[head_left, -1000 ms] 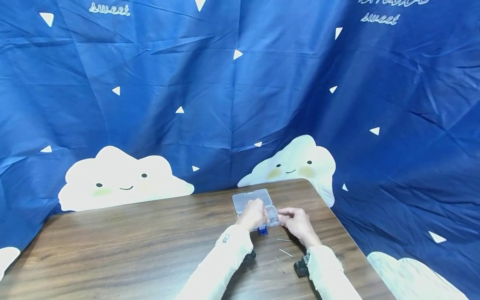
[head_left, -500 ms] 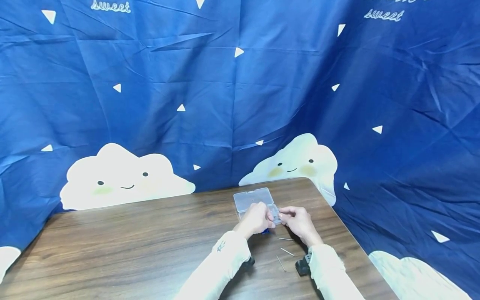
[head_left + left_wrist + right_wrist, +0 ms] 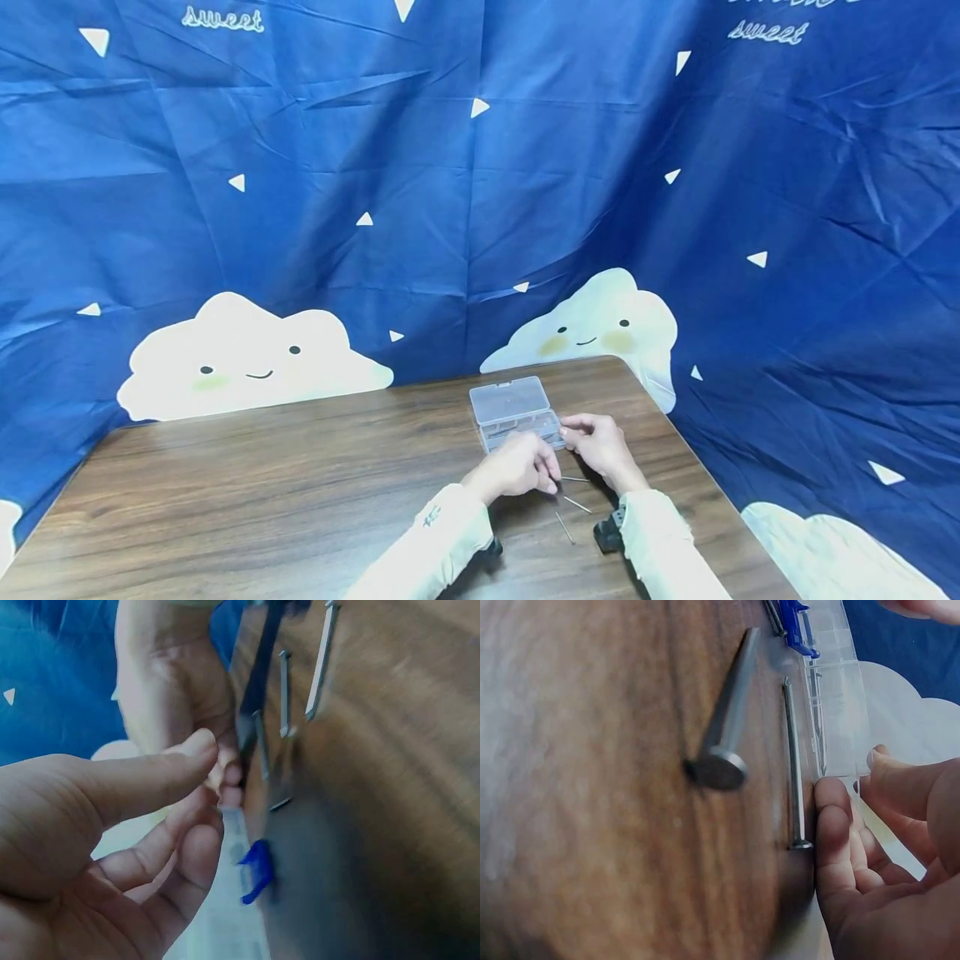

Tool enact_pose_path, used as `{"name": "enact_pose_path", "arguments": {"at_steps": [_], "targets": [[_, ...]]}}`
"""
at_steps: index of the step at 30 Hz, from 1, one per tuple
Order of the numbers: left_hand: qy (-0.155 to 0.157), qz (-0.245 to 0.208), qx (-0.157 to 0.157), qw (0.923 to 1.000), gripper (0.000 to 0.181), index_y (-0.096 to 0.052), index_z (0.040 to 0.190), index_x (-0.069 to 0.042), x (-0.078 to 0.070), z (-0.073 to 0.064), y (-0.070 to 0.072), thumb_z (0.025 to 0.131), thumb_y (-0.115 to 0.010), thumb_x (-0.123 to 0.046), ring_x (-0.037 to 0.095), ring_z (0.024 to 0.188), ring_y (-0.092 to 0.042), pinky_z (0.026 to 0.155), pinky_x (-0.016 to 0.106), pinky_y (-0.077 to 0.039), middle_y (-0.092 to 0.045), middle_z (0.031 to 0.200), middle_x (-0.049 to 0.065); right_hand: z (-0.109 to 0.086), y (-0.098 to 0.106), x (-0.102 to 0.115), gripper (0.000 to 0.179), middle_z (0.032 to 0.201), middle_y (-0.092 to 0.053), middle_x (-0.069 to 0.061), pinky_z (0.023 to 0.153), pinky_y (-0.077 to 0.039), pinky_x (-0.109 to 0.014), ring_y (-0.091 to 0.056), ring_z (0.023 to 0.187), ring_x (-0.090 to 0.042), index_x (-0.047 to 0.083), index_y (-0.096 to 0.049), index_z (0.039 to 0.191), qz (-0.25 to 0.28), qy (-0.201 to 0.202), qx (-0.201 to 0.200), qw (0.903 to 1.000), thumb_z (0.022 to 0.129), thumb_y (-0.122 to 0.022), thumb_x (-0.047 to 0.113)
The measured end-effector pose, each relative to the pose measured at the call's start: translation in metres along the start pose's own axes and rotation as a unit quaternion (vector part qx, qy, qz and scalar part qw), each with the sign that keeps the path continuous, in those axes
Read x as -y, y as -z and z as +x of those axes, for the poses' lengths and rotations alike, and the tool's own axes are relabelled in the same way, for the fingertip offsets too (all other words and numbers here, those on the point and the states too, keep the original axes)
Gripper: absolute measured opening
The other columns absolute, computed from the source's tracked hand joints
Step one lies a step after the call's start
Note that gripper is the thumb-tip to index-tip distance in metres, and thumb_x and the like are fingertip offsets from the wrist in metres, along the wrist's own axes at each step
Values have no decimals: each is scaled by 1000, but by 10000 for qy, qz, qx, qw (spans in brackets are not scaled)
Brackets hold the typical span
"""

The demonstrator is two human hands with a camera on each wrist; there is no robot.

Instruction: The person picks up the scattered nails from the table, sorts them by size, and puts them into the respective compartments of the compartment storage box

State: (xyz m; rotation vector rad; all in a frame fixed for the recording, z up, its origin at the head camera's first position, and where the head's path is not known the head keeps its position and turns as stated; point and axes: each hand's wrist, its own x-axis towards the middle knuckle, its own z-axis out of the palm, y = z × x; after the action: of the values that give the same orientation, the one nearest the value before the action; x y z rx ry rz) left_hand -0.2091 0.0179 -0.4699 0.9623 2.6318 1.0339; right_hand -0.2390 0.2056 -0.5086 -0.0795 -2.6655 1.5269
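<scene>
Several nails (image 3: 577,504) lie lower right, left hand (image 3: 517,467) nearby, fingers apart, right hand (image 3: 602,446) clamped on clear box (image 3: 510,402); likely pickup step, pinch needed next.

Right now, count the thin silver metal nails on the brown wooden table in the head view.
3: top nail beside the left hand, middle nail below it, third nail lowest. That hand may hide more.

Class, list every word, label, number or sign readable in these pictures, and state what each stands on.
"sweet": blue cloth, upper left.
"sweet": same cloth, upper right.
Cut off by the picture's top edge, unreadable: lettering above the right-hand "sweet".
Too small to read: dark mark on the left sleeve.
Clear box: none legible.
</scene>
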Motion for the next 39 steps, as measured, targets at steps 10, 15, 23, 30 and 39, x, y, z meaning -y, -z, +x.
{"name": "enact_pose_path", "arguments": {"at_steps": [10, 15, 23, 30, 39], "targets": [[-418, 297, 711, 9961, 15, -76, 77, -13, 1, -8, -20, 71, -89, -11, -8, 53, -53, 60, 12, -44, -66, 61, -12, 0, 0, 1, 24, 81, -74, -7, 72, -50, -30, -68, 73, -16, 2, -74, 114, -20, -28, 31, 10000, 91, -74, 10], [-607, 866, 811, 9911, 16, -75, 75, -16, -1, -8, -24, 69, -90, -17, -9, 53, -50, 61, 9, -41, -65, 61, -13, -1, -1, 1, 24, 81, -74, -6, 75, -50, -31, -68, 73, -16, 3, -74, 113, -101, -41, -11, 9999, 91, -74, 12], [-889, 1694, 1087, 9755, 16, -72, 67, -20, -7, -10, -25, 75, -87, -20, -5, 57, -48, 59, 10, -38, -59, 60, -18, -1, -1, 1, 23, 81, -74, -8, 72, -50, -29, -68, 73, -16, 2, -74, 112, -30, 11, -23, 10000, 91, -74, 11], [-1075, 2439, 1544, 9514, 19, -71, 70, -23, -12, -12, -24, 87, -75, -18, -3, 64, -50, 64, 11, -40, -58, 64, -20, -1, 0, 0, 23, 81, -73, -7, 70, -49, -27, -68, 73, -18, 1, -74, 111, -12, -10, -44, 10000, 91, -74, 10], [-957, 1858, 890, 9739, 16, -74, 73, -21, -7, -15, -21, 85, -75, -10, -4, 63, -49, 62, 10, -40, -62, 68, -20, -1, -1, 0, 22, 81, -74, -6, 73, -48, -28, -69, 75, -18, 3, -75, 111, -54, -93, -47, 9999, 91, -74, 13]]}}
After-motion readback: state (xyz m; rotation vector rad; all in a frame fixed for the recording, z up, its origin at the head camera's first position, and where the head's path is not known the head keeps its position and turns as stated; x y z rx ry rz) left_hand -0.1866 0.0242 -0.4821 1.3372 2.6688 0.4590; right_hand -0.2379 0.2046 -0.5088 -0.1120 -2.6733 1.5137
